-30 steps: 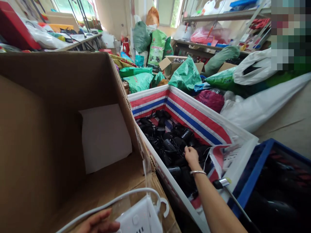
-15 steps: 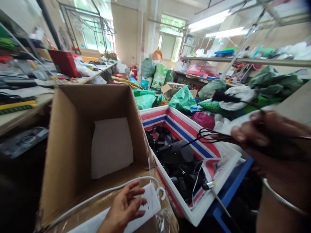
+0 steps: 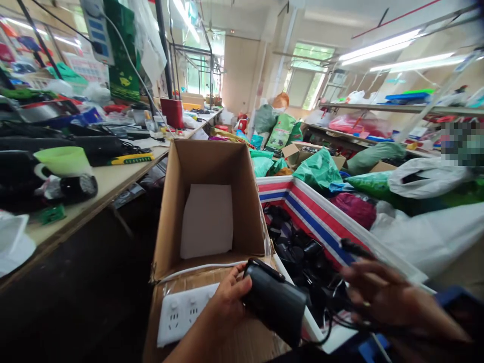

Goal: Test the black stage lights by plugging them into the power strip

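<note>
Workshop clutter (image 3: 280, 131) behind, black adapter (image 3: 274, 302) gripped in left hand (image 3: 227, 297).

The person's hands and forearms are bare. The left hand (image 3: 229, 302) runs back into a slim bare forearm (image 3: 192, 343) that leaves the view at the bottom edge. The right hand (image 3: 393, 297) has long, slender fingers (image 3: 363, 272), and a thin gold-coloured ring (image 3: 366, 304) sits on one of them. Just below the right hand, the view falls into shadow too dark to make out.
</note>
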`<state>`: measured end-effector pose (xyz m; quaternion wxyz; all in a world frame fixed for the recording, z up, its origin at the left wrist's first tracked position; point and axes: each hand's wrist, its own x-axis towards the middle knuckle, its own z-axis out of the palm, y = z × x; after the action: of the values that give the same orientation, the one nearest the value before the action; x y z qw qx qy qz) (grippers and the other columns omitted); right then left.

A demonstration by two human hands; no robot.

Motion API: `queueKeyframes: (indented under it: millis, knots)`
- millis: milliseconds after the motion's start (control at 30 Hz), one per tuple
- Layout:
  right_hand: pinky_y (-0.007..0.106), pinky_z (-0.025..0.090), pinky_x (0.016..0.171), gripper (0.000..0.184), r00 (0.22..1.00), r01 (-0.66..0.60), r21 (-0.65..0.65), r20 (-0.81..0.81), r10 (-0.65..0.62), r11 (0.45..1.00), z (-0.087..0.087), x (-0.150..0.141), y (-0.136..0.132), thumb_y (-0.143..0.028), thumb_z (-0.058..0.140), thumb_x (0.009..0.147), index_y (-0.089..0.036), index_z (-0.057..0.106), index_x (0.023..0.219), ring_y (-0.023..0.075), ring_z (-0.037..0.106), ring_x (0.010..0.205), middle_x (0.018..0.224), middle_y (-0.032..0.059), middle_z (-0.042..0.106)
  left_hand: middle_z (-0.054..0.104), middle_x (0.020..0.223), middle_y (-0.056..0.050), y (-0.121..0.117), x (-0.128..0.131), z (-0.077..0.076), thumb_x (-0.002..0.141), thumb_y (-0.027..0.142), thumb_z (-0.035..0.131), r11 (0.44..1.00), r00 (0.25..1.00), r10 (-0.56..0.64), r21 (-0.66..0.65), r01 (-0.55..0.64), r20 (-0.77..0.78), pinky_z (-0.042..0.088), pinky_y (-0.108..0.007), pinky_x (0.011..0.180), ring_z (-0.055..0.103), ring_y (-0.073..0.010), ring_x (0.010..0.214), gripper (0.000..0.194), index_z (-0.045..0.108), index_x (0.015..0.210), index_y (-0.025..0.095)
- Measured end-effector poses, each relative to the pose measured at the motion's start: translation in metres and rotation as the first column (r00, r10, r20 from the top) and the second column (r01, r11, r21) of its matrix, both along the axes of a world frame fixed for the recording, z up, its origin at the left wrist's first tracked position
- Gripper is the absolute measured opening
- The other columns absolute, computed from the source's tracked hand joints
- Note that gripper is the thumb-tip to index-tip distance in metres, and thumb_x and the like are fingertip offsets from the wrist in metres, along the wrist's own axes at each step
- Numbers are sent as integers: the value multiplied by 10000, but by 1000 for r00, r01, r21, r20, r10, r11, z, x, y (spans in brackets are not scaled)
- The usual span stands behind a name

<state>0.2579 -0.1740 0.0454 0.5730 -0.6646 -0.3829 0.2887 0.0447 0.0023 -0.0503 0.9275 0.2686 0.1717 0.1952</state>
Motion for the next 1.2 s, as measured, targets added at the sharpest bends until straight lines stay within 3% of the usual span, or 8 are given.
queueKeyframes:
  millis: [167, 333, 500, 600, 800, 900, 1033, 1200]
  knots:
    - [402, 423, 1008, 965, 945, -268, -131, -231, 233, 955, -47, -63, 17, -587, 765, 614, -326, 310, 1424, 291, 459, 1268, 1394, 98, 474, 585, 1189, -143, -20, -22, -1, 563, 378, 850, 986, 995, 51, 160, -36, -91, 512, -358, 704, 610, -301, 965, 729, 534, 1189, 178]
    - [434, 376, 1043, 1129, 951, -260, -125, -206, 231, 958, -77, -91, 15, -526, 751, 646, -247, 57, 1490, 302, 500, 1226, 1333, 115, 525, 622, 1141, -112, -27, -40, 4, 596, 401, 813, 957, 958, 94, 289, -12, -271, 481, -358, 796, 585, -287, 1020, 687, 530, 1185, 191]
    - [413, 411, 1023, 1036, 993, -81, -181, 72, 95, 980, -81, -97, 23, -467, 733, 680, -240, 121, 1485, 297, 521, 1202, 1327, 100, 539, 671, 1010, -138, -31, -50, 19, 793, 311, 627, 646, 799, 382, 752, 128, -464, 431, -418, 838, 595, -316, 964, 245, 603, 991, 169]
    - [387, 446, 992, 1018, 996, -1, -190, 86, 18, 982, -82, -106, 33, -478, 735, 655, -226, 178, 1468, 294, 538, 1186, 1305, 89, 564, 689, 891, -125, -40, -55, 22, 804, 304, 612, 516, 766, 462, 838, 179, -448, 417, -403, 781, 615, -321, 858, 169, 637, 927, 191]
    - [465, 389, 1036, 921, 976, 147, -273, 196, -95, 951, -95, -114, 43, -493, 737, 611, -160, 377, 1390, 340, 502, 1209, 1300, 146, 552, 692, 769, -69, -39, -59, 24, 785, 249, 604, 531, 757, 425, 814, 236, -497, 416, -329, 662, 633, -266, 703, 198, 597, 978, 206]
    - [488, 395, 1017, 774, 989, -59, -232, -149, 25, 971, -91, -86, 36, -627, 708, 628, -139, 586, 1216, 348, 491, 1216, 1250, 169, 586, 699, 781, -67, -25, -62, 31, 775, 231, 587, 503, 706, 436, 802, 323, -558, 420, -333, 662, 633, -262, 698, 322, 564, 1092, 177]
    - [432, 529, 790, 487, 761, -113, -177, -648, -29, 978, -85, -42, 23, -559, 693, 723, -161, 686, 1002, 273, 641, 964, 1031, 135, 681, 702, 835, -66, -14, -69, 40, 776, 249, 580, 536, 713, 387, 772, 342, -584, 429, -327, 693, 640, -258, 773, 184, 579, 947, 181]
    - [355, 548, 702, 493, 757, -155, -352, -642, -118, 923, -113, -23, 6, -550, 732, 666, -162, 662, 963, 259, 660, 956, 1050, 146, 682, 697, 792, -55, -19, -73, 43, 748, 248, 598, 529, 696, 349, 745, 406, -628, 419, -317, 658, 625, -248, 732, 174, 575, 907, 181]
